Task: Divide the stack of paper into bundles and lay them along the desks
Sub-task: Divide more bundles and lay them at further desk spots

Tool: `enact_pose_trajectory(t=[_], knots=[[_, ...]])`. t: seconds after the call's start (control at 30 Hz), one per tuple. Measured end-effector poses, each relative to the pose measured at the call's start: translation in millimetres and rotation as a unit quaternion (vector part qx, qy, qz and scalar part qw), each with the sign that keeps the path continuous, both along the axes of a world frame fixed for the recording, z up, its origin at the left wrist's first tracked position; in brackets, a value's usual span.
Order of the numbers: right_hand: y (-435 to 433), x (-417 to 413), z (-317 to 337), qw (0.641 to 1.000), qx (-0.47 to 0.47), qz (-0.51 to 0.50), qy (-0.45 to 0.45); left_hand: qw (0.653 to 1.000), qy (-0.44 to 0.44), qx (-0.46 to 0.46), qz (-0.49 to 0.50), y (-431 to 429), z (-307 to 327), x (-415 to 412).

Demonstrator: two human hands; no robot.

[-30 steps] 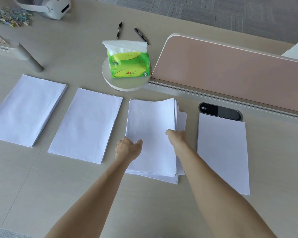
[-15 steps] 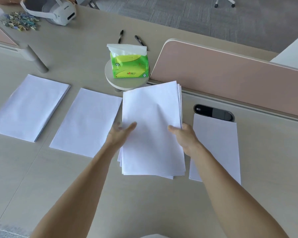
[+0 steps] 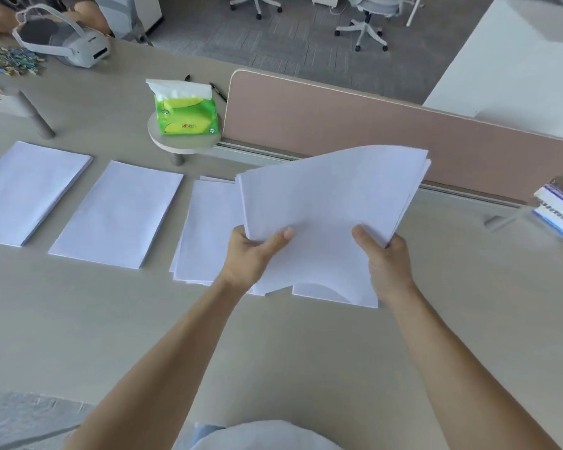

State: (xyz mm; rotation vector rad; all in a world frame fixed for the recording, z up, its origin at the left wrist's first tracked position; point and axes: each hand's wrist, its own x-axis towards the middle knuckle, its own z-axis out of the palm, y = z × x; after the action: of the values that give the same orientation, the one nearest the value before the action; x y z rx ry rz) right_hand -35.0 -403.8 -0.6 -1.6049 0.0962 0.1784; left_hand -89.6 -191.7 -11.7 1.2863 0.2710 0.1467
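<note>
A thick bundle of white paper point(image 3: 329, 203) is lifted off the desk, tilted up toward the right. My left hand point(image 3: 252, 254) grips its near left corner and my right hand point(image 3: 382, 254) grips its near right edge. Under it lies the rest of the stack point(image 3: 208, 228), slightly fanned. Two more bundles lie flat to the left: one in the middle point(image 3: 117, 212) and one at the far left point(image 3: 30, 190). Another sheet pile point(image 3: 325, 293) peeks out below the lifted bundle, mostly hidden.
A green tissue pack point(image 3: 187, 116) sits on a small round stand behind the bundles. A pink desk divider point(image 3: 355, 125) runs along the back right. A white headset point(image 3: 65, 43) and puzzle pieces point(image 3: 10, 61) lie far left. A printed card holder point(image 3: 559, 209) stands at right.
Both hands took hold of the upper part of the stack and raised it off the desk, carrying it to the right. The lower sheets stayed on the desk.
</note>
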Motion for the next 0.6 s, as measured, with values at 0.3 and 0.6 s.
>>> enact_pose_trajectory(t=[0.3, 0.6], knots=[[-150, -88, -50, 0.998, -0.035, 0.046, 0.027, 0.999, 0.048, 0.008, 0.02, -132, -55, -90], [-182, -106, -39, 0.997, 0.014, 0.067, -0.023, 0.993, 0.053, 0.054, 0.095, -179, -42, -115]])
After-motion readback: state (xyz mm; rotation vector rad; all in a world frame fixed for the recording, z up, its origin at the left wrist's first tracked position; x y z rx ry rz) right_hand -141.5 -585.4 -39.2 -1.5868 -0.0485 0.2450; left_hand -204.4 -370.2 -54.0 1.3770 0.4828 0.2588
